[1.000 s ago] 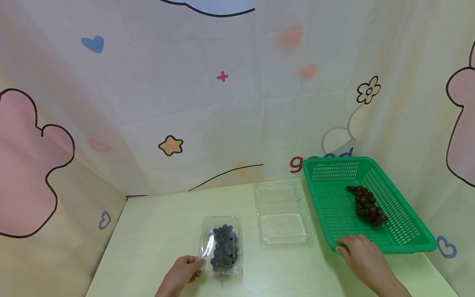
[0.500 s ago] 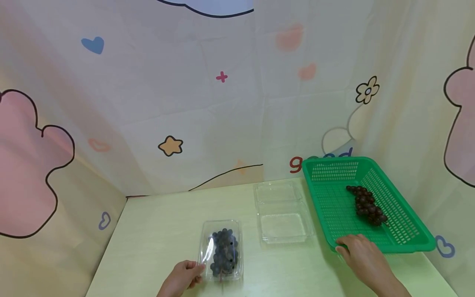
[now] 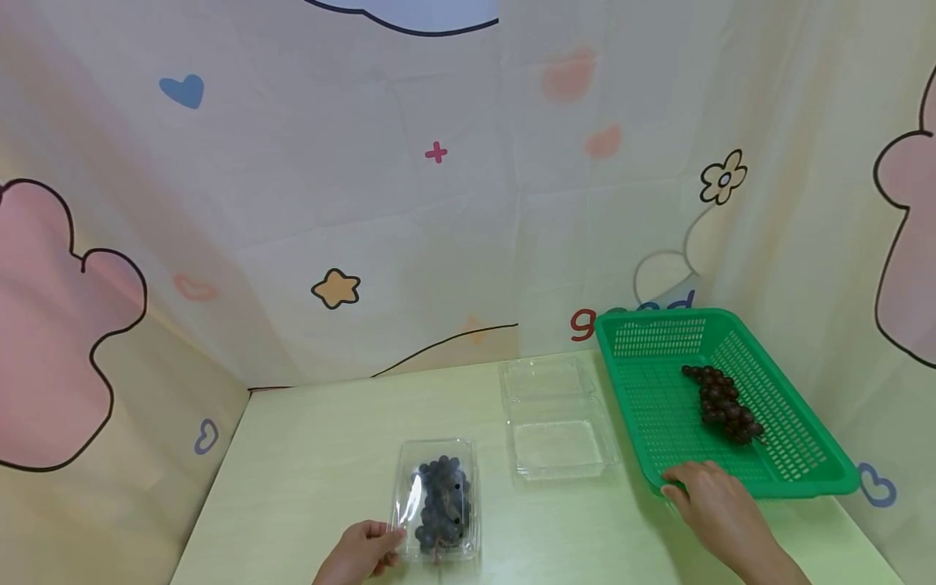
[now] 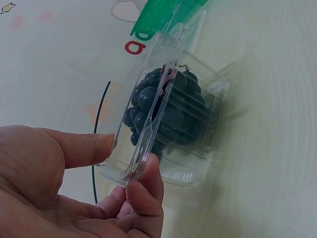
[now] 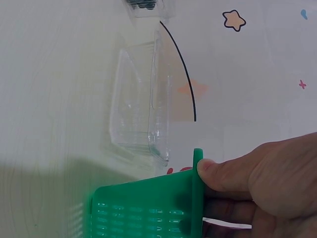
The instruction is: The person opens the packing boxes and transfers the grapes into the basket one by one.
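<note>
A printed curtain (image 3: 409, 187) is hanging behind a pale table (image 3: 314, 455). At right, a green plastic basket (image 3: 804, 489) is standing; an open clear clamshell (image 3: 556, 447) is lying just left of it. The right hand (image 3: 717, 504) is gripping the basket's near rim. Further left, the left hand (image 3: 358, 551) is pinching a closed clamshell (image 3: 413, 497) by its edge. Black grapes (image 3: 444, 504) are filling this clamshell; dark-red grapes (image 3: 724, 406) are lying in the basket.

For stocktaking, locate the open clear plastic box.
Head view: the open box sits right of centre, between the clear box of dark grapes and the green plastic basket.
</note>
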`<state>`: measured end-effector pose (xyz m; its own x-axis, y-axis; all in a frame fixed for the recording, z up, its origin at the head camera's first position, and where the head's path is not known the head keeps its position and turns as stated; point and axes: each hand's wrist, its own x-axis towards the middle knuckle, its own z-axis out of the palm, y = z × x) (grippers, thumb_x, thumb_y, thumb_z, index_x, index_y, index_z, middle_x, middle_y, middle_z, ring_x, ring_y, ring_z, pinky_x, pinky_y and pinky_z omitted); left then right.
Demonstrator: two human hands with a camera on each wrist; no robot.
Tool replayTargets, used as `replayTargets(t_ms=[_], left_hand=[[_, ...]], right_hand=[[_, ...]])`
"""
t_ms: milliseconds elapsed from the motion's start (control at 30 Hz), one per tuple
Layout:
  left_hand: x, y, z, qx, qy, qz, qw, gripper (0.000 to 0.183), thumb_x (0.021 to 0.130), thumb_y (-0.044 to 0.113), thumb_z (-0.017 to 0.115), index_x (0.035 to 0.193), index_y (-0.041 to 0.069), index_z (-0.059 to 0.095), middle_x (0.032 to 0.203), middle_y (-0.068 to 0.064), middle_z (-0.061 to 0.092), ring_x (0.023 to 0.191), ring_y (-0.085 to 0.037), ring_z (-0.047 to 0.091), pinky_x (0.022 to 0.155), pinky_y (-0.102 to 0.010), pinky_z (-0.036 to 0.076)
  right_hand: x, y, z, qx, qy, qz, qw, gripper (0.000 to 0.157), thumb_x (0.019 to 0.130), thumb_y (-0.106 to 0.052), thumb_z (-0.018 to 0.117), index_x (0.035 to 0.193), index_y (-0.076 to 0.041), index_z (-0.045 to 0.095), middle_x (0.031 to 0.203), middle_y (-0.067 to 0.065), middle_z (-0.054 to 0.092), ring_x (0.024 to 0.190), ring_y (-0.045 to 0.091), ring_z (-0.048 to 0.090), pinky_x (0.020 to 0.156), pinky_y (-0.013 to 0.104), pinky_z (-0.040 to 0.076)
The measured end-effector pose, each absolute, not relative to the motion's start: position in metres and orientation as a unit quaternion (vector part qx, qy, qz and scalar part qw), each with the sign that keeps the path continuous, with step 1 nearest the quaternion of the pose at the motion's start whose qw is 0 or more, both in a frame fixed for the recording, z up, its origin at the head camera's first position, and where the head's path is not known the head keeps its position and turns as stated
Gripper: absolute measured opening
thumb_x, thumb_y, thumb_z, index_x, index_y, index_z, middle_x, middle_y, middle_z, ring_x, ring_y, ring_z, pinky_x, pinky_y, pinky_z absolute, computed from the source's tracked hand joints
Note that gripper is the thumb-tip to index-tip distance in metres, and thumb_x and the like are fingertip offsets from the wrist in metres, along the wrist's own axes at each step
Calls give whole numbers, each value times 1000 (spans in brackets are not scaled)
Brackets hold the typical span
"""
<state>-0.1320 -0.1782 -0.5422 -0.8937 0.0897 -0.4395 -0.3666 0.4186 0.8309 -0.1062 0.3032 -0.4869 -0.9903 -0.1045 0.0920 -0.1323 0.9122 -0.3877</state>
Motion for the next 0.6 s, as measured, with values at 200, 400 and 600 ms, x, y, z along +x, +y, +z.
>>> replayTargets(t_ms=[200, 400, 600], left_hand=[[-130, -178, -544, -80, 815, 535, 207, 28, 102, 25, 67, 98, -3, 65, 77, -3, 66, 67, -14, 58, 64, -28, 50], [-129, -178, -544, -68, 818, 534, 201, 29, 102, 25, 67, 99, -3, 64, 77, -3, 66, 68, -14, 59, 65, -29, 51], [-129, -178, -543, -70, 819, 533, 198, 29, 102, 25, 67, 100, -4, 63, 79, -3, 66, 71, -15, 61, 65, -29, 52]], right_hand=[[-106, 302, -487, 62, -977, 201, 34, 13, 91, -10, 77, 103, -4, 77, 99, 9, 74, 91, 36, 65, 74, 52, 56], [-106, 302, -485, 51, -976, 209, 20, 14, 92, -11, 76, 104, -3, 77, 100, 10, 74, 92, 36, 65, 74, 52, 56], [-108, 302, -482, 47, -977, 209, 6, 15, 92, -11, 76, 104, -2, 77, 99, 10, 74, 91, 36, 65, 72, 52, 55]])
